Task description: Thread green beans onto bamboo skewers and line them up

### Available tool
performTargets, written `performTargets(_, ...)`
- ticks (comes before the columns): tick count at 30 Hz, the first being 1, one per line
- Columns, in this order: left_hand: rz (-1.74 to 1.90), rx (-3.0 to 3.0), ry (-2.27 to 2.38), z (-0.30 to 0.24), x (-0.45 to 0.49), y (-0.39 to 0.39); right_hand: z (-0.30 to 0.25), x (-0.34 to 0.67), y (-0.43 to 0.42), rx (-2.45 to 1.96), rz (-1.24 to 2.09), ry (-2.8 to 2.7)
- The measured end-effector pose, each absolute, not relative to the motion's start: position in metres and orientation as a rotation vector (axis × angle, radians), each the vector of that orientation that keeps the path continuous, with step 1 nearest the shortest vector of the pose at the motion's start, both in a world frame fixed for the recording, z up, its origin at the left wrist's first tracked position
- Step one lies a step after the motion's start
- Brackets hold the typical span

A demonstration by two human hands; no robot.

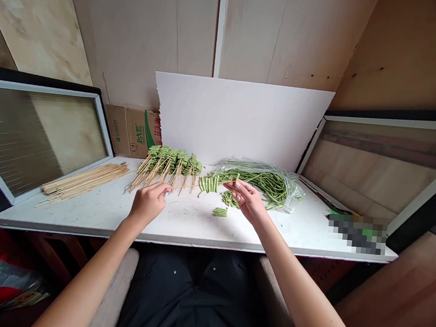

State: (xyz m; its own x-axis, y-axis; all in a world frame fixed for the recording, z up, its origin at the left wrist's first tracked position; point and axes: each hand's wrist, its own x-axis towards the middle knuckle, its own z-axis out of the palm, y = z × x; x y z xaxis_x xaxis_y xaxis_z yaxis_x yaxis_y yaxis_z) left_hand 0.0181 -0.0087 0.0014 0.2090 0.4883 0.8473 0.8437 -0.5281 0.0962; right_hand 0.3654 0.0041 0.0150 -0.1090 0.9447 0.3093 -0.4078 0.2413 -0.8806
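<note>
My left hand pinches the near end of a thin bamboo skewer that lies level above the white table. Several short green bean pieces are threaded on the skewer. At the skewer's far end, my right hand has its fingers closed on a bean piece. Loose cut bean pieces and a small heap lie on the table just below my hands.
Several finished bean skewers lie fanned at the back. Bare bamboo sticks are piled at the left. A clear plastic bag of long green beans sits at the right. A cardboard box and white board stand behind.
</note>
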Motion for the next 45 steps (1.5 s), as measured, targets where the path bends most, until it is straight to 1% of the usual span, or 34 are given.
performTargets(30,-1.227,-2.045,-1.182,-0.002,0.015,-0.01,0.021,0.352,-0.007,-0.68,1.121,-1.044)
performTargets(39,-1.217,-2.026,-1.178,-0.003,0.015,-0.01,0.01,0.344,-0.003,-0.68,1.147,-0.991)
performTargets(45,-1.199,-2.007,-1.165,-0.005,0.016,-0.008,0.005,0.34,-0.004,-0.708,1.1,-0.969)
